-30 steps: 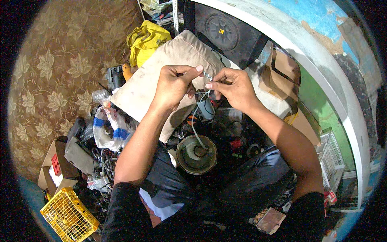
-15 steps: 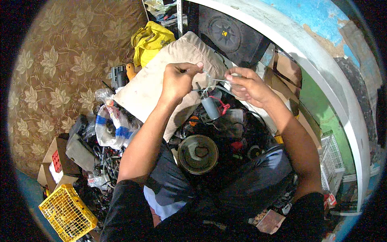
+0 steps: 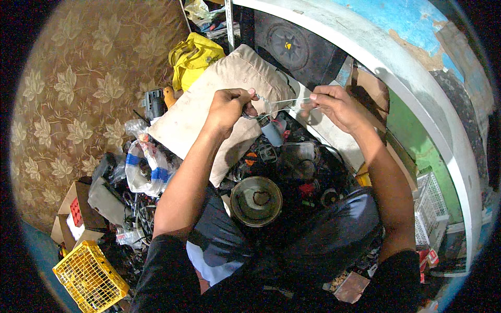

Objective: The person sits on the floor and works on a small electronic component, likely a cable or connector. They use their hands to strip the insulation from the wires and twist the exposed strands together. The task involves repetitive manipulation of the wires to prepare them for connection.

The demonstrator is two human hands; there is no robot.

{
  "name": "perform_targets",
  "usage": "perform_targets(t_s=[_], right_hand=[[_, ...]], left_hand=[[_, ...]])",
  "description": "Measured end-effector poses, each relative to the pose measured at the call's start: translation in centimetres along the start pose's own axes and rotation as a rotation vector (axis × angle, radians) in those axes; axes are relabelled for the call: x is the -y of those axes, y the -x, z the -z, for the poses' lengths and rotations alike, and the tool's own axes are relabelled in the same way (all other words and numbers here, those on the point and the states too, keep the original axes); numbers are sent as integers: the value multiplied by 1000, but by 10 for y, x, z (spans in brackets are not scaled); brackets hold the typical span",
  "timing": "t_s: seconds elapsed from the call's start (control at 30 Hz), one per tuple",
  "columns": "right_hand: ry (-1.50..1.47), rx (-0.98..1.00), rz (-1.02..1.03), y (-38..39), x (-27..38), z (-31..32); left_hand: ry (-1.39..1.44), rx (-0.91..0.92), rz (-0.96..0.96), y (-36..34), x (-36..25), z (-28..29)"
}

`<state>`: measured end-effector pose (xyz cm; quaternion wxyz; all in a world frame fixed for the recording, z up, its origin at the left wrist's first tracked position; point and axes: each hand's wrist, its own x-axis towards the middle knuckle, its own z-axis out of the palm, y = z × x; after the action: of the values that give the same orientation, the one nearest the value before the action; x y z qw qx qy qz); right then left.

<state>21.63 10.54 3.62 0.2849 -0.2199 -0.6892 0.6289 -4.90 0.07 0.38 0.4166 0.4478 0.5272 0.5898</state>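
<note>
"What are the hands doing?"

"They're working apart: the left hand [image 3: 225, 112] is pinching a pale wire [image 3: 292, 99] between thumb and finger, and the right hand [image 3: 336, 108] is gripping its other stretch."

"Where is it running?"

"It's spanning the gap at one o'clock. A beige pillow [image 3: 190, 122] is lying at eleven, a round bowl [image 3: 241, 201] is sitting at six."

Black short-sleeved top [image 3: 169, 271]; dark trousers [image 3: 329, 227], pale patch [image 3: 209, 263] on left leg; forearms [image 3: 183, 188], hands [image 3: 225, 112] bare.
</note>
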Motion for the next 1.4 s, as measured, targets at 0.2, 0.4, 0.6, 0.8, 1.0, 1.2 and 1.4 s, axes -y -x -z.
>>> perform_targets(t_s=[0.2, 0.4, 0.6, 0.8, 1.0, 1.2, 1.4], right_hand=[[-307, -77, -120, 15, 17, 16], [-56, 116, -158, 16, 18, 6], [380, 549, -321, 24, 6, 30], [347, 460, -438, 23, 25, 29], [715, 240, -911, 23, 24, 12], [1291, 416, -882, 37, -23, 50], [1086, 376, -235, 23, -56, 33]], left_hand=[[-290, 209, 80, 4, -17, 6], [-658, 162, -53, 5, -17, 18], [-666, 75, -91, 1, -11, 22], [-760, -30, -240, 1, -11, 18], [-711, -84, -389, -2, -3, 12], [-590, -182, -264, -5, -1, 40], [-566, -149, -204, -2, 0, 32]])
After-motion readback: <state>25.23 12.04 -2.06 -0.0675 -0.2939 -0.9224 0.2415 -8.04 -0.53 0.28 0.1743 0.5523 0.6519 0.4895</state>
